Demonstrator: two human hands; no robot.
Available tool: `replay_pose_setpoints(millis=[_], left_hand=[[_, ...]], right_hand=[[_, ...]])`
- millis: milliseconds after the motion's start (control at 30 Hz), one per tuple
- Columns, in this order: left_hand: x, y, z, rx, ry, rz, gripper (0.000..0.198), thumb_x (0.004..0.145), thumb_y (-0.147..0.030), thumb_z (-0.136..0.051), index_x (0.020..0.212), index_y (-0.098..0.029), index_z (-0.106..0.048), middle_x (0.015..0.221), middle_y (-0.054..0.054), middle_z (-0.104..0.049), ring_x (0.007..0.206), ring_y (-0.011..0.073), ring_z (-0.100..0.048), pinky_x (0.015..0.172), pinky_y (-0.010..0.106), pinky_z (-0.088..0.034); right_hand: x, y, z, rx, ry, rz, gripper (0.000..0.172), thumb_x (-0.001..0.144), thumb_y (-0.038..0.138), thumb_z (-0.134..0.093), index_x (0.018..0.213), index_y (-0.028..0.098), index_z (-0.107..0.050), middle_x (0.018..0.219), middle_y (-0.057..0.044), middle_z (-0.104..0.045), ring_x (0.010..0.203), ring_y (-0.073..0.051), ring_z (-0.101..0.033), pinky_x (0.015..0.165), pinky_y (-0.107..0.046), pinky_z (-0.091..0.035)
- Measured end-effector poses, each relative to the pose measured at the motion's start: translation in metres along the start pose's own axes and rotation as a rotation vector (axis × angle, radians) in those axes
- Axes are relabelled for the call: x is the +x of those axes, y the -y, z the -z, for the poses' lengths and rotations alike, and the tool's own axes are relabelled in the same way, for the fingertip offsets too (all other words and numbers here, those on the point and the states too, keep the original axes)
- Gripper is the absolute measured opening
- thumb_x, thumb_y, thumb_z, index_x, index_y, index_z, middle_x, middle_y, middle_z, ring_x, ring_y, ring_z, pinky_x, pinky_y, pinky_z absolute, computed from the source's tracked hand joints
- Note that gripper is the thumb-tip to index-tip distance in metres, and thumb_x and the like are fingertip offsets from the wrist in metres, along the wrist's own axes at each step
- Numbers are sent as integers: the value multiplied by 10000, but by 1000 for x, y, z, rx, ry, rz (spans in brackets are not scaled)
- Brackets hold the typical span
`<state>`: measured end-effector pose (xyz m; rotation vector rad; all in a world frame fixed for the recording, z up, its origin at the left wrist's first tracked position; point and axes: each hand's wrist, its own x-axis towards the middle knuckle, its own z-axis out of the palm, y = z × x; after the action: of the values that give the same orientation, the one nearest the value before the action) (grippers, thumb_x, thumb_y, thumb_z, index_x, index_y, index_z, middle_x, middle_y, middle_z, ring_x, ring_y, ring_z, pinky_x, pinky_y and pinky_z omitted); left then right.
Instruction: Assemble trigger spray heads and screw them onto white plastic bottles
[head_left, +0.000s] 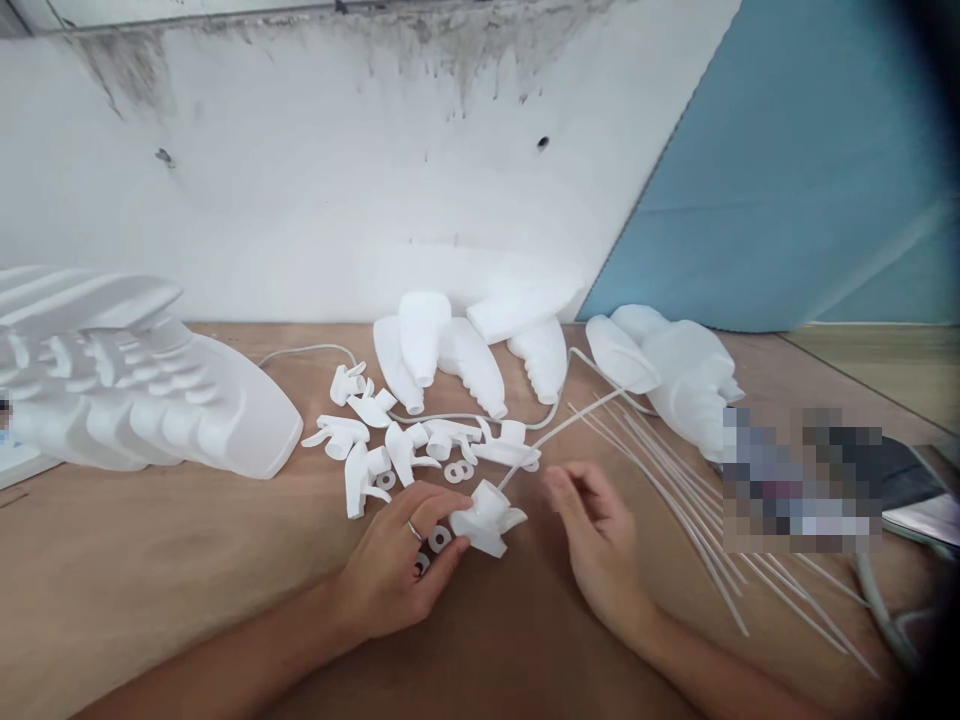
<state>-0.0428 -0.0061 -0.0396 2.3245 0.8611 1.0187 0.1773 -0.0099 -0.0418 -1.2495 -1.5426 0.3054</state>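
Note:
My left hand point(401, 560), with a ring on one finger, pinches a white spray trigger head point(489, 515) low over the brown table point(150, 560). A thin white dip tube point(559, 432) runs from that head up and to the right. My right hand point(596, 535) hovers just right of the head, fingers loosely curled and apart, holding nothing. Small white washers point(439, 540) lie under my left fingers. Behind them is a loose pile of more white trigger heads point(390, 440).
Several white plastic bottles point(457, 350) lie on their sides at the back, more at the right point(675, 370). A stack of white bottles point(135, 390) fills the left. Several thin white tubes point(675, 480) fan out to the right. A white wall and blue panel stand behind.

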Motion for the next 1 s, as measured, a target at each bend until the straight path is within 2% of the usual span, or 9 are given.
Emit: replay_pose_setpoints(millis=[67,167,267,367,467,633,800,967,1000], left_hand=[[1,-1,1,21,-15,-19,443,900,-114,-530,1318,-221,-433,1123,88,-609,1000,187,-586,848,326,-523],[5,-4,1,140,-23,-159,517,864,-78,-541,1355,-170,-406,1086,111,-632,938,206,-589,808,364,-526],[15,-10,4,271,-30,-378,556,841,-51,-546,1365,-131,-379,1044,116,-662,899,217,-604,777,374,-523],[33,-15,15,298,117,-473,466,909,-191,-531,1353,-195,-390,1055,75,-688,907,208,-637,814,362,-526],[60,-7,32,325,141,-355,345,965,-340,-446,1290,-225,-461,1091,65,-688,995,209,-643,893,356,-513],[112,43,55,556,-8,-62,471,910,-36,-348,1346,-173,-459,1351,146,-509,1256,296,-463,1007,510,-427],[131,86,61,647,62,-30,568,840,40,-457,1302,-277,-544,1542,101,-272,1394,366,-254,1063,626,-333],[135,83,68,670,55,-43,438,890,-15,-460,1252,-235,-572,1471,107,-383,1364,323,-305,1082,579,-350],[136,77,72,668,27,-46,423,913,-50,-459,1292,-223,-535,1463,118,-390,1359,314,-311,1093,562,-347]], right_hand=[[-2,-7,11,-95,-45,170,53,930,188,-552,893,218,-530,765,9,-511,709,-132,-533,649,-256,-454],[-4,-15,23,-257,39,455,309,803,104,-688,1042,296,-651,891,-3,-589,854,-167,-571,810,-330,-422],[-3,-17,29,-439,153,663,413,822,56,-642,1169,280,-651,864,-18,-611,795,-169,-567,751,-347,-389],[-3,-17,30,-478,220,753,342,856,56,-558,1167,184,-621,834,-52,-631,743,-188,-562,699,-359,-429],[-4,-19,32,-456,209,738,339,851,42,-510,1145,182,-604,858,-74,-647,786,-214,-591,746,-378,-481],[-8,-19,35,-446,251,726,363,844,8,-473,1122,192,-617,959,-86,-689,837,-209,-640,777,-367,-480],[-14,-18,34,-354,315,688,382,845,-4,-457,1148,182,-595,1008,-92,-712,806,-198,-655,726,-353,-437],[-10,-20,28,-148,260,419,87,862,194,-528,831,225,-603,796,-58,-684,664,-203,-628,619,-349,-472],[-6,-20,28,-91,239,335,157,869,281,-548,724,225,-563,716,-50,-657,602,-192,-601,561,-338,-467]])
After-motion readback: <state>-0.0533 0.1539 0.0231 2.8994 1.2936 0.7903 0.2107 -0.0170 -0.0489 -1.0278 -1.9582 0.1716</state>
